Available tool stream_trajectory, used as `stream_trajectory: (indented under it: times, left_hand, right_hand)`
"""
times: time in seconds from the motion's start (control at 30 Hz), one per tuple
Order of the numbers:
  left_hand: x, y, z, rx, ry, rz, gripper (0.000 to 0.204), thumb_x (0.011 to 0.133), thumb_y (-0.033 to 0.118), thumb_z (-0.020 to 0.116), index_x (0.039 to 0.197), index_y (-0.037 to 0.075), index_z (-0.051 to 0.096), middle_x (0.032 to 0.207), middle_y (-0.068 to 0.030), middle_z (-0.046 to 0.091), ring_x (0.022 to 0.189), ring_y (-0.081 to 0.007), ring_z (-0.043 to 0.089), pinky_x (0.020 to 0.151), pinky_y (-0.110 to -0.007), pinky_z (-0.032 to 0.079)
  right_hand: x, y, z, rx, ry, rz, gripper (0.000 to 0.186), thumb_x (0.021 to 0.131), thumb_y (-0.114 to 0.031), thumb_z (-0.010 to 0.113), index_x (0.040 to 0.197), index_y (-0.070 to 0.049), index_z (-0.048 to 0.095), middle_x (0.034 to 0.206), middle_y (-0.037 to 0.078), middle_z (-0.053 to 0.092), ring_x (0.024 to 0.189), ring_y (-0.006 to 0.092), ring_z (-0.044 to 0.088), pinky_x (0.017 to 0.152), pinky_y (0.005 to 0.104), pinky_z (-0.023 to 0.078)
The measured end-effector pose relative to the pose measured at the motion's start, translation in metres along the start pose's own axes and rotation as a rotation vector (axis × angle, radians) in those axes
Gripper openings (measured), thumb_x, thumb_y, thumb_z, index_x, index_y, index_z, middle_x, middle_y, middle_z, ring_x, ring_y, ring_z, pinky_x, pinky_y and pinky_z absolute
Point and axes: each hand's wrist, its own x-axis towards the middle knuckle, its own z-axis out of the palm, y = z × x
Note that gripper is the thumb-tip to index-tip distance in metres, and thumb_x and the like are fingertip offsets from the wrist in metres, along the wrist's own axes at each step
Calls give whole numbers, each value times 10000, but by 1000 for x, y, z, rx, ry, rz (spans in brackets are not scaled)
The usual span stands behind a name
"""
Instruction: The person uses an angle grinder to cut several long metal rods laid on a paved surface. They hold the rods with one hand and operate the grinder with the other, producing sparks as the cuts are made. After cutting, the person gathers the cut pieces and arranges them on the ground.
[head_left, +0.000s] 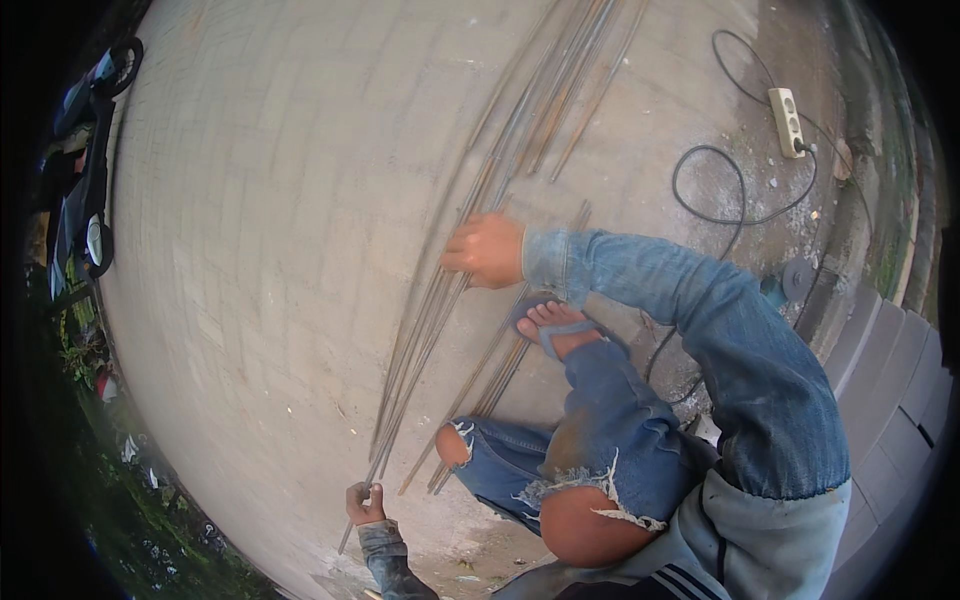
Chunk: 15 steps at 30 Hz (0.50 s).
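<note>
Long thin steel rods (pixel 418 385) lie in a loose bundle on the paved ground, running from the far side toward me at a slant. My right hand (pixel 485 250) is closed around several of them partway along. Its fingertips are partly hidden by the hand's angle. Nearer to me and to the left, my left hand (pixel 366 503) pinches the near end of a rod between thumb and fingers. A tip of that rod sticks out below the hand. Shorter rods (pixel 505 375) rest beside my sandalled foot (pixel 552 328), some running under my knee.
More rods (pixel 565 75) stretch away at the far side. On the right lie a white power strip (pixel 787 122), a looping dark cable (pixel 742 205) and a tool with a grey disc (pixel 797 279). Stacked grey blocks (pixel 890 420) stand at the right edge; a motorcycle (pixel 92 190) is far left.
</note>
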Motion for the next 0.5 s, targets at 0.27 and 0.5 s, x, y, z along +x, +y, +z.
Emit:
stream_trajectory:
  times: [0.27,0.5]
  left_hand:
    - [38,-128,166,-69,-323,-115,275,774,262,690,871,8,645,797,-148,647,764,-230,621,689,-343,475]
    - [59,-65,186,222,-594,-219,281,782,292,670,784,11,674,739,-163,664,718,-198,650,676,-315,495]
  right_hand:
    - [-46,50,65,-69,-236,-58,157,740,-172,616,875,-98,649,893,72,588,962,238,554,824,388,434]
    - [-78,63,58,-238,-281,76,159,753,-147,578,888,-104,650,963,38,587,980,198,534,825,352,420]
